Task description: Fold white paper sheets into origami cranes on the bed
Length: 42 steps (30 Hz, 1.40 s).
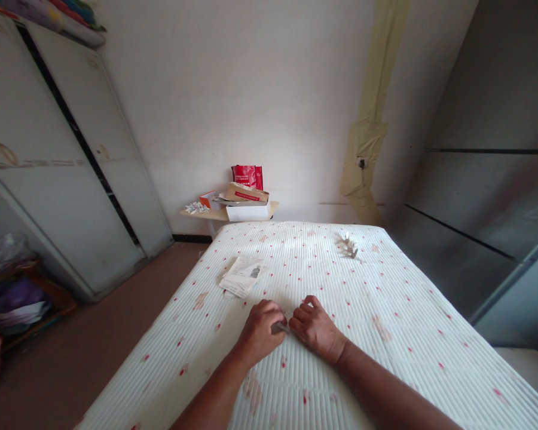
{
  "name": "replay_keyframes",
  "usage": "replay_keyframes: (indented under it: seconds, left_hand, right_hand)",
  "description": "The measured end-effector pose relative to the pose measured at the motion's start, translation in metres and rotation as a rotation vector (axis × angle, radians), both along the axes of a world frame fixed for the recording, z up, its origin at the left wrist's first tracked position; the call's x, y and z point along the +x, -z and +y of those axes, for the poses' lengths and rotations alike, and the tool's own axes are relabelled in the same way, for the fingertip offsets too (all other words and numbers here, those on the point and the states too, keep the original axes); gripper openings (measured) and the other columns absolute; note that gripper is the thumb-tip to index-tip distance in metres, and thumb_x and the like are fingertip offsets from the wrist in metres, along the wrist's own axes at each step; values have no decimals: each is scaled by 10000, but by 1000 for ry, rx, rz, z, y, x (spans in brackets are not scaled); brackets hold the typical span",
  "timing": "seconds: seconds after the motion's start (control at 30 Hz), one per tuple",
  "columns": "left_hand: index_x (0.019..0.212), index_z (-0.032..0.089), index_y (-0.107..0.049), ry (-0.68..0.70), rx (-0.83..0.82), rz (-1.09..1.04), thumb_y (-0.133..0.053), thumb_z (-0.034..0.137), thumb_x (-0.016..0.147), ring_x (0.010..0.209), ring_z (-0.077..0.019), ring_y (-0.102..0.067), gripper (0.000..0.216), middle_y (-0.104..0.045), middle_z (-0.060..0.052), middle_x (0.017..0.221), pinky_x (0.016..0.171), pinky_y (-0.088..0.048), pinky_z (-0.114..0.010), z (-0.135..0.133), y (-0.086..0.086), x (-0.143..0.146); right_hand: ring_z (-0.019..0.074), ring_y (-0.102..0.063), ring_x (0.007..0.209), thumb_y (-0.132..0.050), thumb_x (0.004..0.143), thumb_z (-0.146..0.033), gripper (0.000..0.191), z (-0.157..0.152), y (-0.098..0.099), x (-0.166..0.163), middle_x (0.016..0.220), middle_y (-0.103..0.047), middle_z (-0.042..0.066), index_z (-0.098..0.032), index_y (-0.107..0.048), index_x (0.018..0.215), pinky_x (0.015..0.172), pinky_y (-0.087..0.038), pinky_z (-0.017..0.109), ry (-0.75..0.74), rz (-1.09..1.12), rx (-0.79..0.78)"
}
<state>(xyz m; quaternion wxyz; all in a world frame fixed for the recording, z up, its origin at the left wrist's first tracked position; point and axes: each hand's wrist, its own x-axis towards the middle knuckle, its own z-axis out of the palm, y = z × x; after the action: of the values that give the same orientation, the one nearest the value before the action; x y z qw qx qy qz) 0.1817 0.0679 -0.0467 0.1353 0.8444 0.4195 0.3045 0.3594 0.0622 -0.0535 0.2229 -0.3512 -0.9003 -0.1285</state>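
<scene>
Both my hands rest close together on the white ribbed mattress (385,310) with small red marks. My left hand (260,329) and my right hand (314,327) have their fingers curled and pinch a small grey folded piece of paper (280,327) between them, pressed against the mattress. A stack of printed paper sheets (242,275) lies just beyond my left hand. Farther off, toward the far right of the mattress, sits a small cluster of folded paper pieces (347,245).
A small wooden table (197,214) by the wall carries a white box (248,211), a red bag (247,175), flat cartons and more folded paper pieces (196,207). White wardrobe doors (63,179) stand left, bags and clutter (13,286) on the floor, grey panels right.
</scene>
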Motion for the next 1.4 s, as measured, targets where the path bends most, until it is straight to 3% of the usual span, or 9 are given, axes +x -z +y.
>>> replay_keyframes:
  seconds: [0.13,0.23,0.37,0.77,1.17,1.4]
  left_hand:
    - [610,192,-617,-31,37,57,-570,80,635,754,-147,-507,123,-579,-5,711,727,-365,-277,-5,1,3]
    - [618,195,-633,-36,32,80,-562,71,649,743,-138,-509,146,-583,-4,703,718,-364,-270,-8,2,3]
    - [636,203,-643,-35,29,95,-556,72,665,751,-140,-509,160,-596,-6,726,726,-362,-277,-14,1,1]
    - [580,190,-610,-145,-12,64,-563,82,664,737,-142,-511,145,-588,-1,683,715,-344,-275,-17,9,7]
    - [614,188,-618,-142,-42,19,-524,70,670,745,-153,-523,160,-616,-11,703,706,-364,-284,-19,10,3]
    - [641,190,-613,-120,-3,88,-521,73,702,757,-160,-525,160,-618,-14,711,722,-362,-294,-26,7,2]
  right_hand:
    - [133,-486,694,-491,844,-191,177,0,-2,3,683,-579,12,-184,-594,701,773,-289,324,-18,47,-147]
    - [139,-525,744,-565,779,-178,53,-1,-2,10,742,-603,11,-191,-614,762,749,-313,292,-47,176,-313]
    - [150,-546,743,-618,747,-221,33,-2,-1,17,757,-612,20,-193,-629,761,694,-352,262,-65,341,-463]
    - [134,-541,700,-546,757,-142,148,-4,-4,11,686,-595,11,-194,-659,677,667,-376,240,10,464,-548]
    - [118,-548,676,-535,674,-121,141,-1,-11,-3,685,-584,-2,-187,-637,603,690,-359,240,341,348,-631]
    - [114,-548,656,-546,659,-133,128,0,-19,-6,718,-612,8,-189,-654,619,616,-344,219,396,299,-663]
